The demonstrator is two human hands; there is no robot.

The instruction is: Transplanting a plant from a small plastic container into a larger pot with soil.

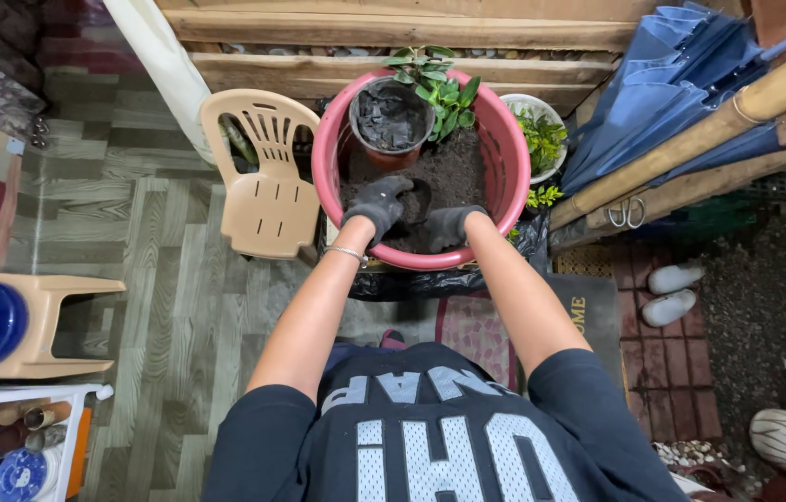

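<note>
Two gloved hands dig into dark soil (453,172) in a pink tub (505,153) at upper centre: the left hand (380,204) curled around a clump, the right hand (453,226) pressed flat. A small pot (391,119) stands just beyond, nearer the left hand.

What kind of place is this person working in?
Probably a home patio or porch used for gardening: a big pink plastic tub of dark soil, a beige plastic chair, and a folded blue umbrella against the wooden wall.

Both bare arms stretch forward, gloved left hand (380,202) and right hand (451,225) close together, fingers curled downward
</note>
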